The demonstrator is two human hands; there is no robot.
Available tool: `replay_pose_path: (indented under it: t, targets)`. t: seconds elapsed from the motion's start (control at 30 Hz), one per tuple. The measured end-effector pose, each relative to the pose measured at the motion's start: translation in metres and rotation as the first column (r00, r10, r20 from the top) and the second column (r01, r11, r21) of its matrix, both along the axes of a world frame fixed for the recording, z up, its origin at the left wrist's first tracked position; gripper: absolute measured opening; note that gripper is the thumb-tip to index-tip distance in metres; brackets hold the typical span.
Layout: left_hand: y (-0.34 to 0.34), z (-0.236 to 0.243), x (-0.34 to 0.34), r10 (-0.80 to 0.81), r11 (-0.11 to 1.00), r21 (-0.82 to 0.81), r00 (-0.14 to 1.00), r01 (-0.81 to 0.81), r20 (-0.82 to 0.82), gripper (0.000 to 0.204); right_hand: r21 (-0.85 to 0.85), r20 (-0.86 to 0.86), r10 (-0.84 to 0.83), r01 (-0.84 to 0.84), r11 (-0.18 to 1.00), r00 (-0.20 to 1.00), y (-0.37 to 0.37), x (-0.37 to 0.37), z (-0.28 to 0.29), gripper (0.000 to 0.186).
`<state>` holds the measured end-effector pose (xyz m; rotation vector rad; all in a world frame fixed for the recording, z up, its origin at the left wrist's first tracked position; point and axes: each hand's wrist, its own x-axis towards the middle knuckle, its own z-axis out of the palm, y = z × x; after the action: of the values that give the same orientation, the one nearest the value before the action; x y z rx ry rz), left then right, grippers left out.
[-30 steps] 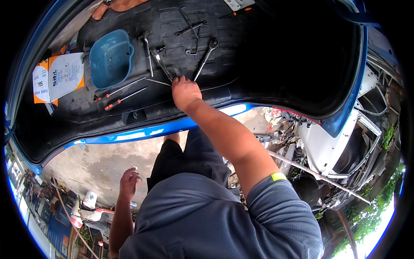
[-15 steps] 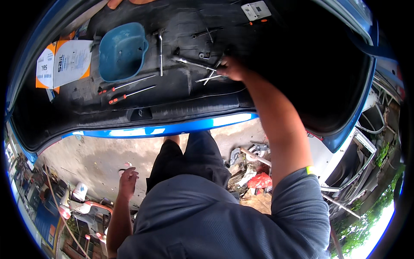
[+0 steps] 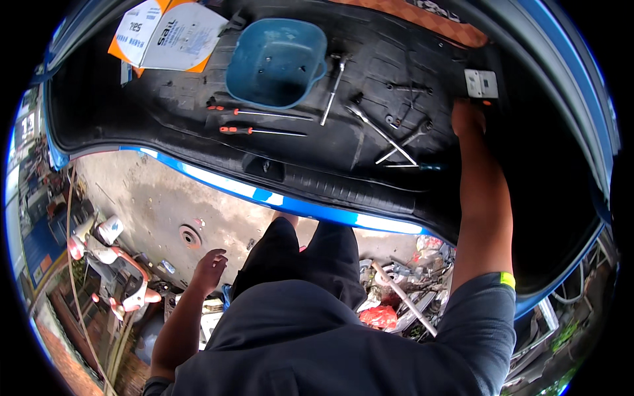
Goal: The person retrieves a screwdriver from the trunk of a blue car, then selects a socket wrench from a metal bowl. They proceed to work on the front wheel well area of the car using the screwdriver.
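Note:
My right hand (image 3: 469, 119) reaches far into the car's boot, just short of a pale metal plate (image 3: 481, 84). An orange-marked piece (image 3: 487, 103) shows beside its fingertips; the fingers are too dark and hidden to show a grip. Nearer the sill lie a ratchet wrench (image 3: 382, 134), a combination spanner (image 3: 413, 140) crossing it, and a dark-handled screwdriver (image 3: 428, 167). Another spanner (image 3: 411, 88) rests farther in, with small metal parts (image 3: 393, 121) between. My left hand (image 3: 210, 272) hangs empty by my side over the floor, fingers loosely apart.
Toward the left of the boot stand a blue plastic basin (image 3: 276, 63) and a white-orange carton (image 3: 175, 39). Near them lie a second ratchet (image 3: 335, 92) and two orange-black screwdrivers (image 3: 254, 131). The blue boot sill (image 3: 297, 206) runs before me. A round metal disc (image 3: 190, 235) lies on the floor.
My right hand has left the crossed wrenches and moved farther right and deeper, to the metal plate. The view has turned right. My left hand still hangs empty.

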<state>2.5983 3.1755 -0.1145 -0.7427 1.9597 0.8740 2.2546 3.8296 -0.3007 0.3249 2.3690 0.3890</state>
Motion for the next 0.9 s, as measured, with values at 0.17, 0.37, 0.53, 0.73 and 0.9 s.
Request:
replay_pose_path:
  t: [0.17, 0.37, 0.53, 0.73, 0.9]
  targets:
    - [0.009, -0.003, 0.009, -0.042, 0.998, -0.043, 0.999, 0.042, -0.010, 0.029, -0.064, -0.350, -0.066, 0.047, 0.997, 0.934, -0.019, 0.010, 0.002, 0.025]
    - [0.053, -0.006, -0.052, -0.108, 0.994, -0.009, 0.992, 0.108, -0.061, 0.028, 0.052, -0.220, 0.157, -0.149, 0.988, 0.963, 0.000, 0.003, -0.006, 0.020]
    - [0.092, -0.017, -0.128, -0.338, 0.941, -0.087, 0.880, 0.328, -0.333, 0.030, 0.094, -0.330, 0.310, -0.295, 0.951, 0.892, -0.001, 0.005, 0.009, 0.021]
    - [0.153, -0.037, -0.244, -0.776, 0.620, -0.582, 0.307, 0.526, -0.551, 0.042, 0.014, -0.736, 0.202, -0.283, 0.959, 0.647, -0.008, 0.020, 0.050, 0.016]
    - [0.180, -0.092, -0.305, -0.889, 0.447, -0.779, 0.124, 0.441, -0.440, 0.034, -0.525, -0.816, -0.404, -0.237, 0.818, 0.414, -0.072, 0.054, 0.114, 0.012]
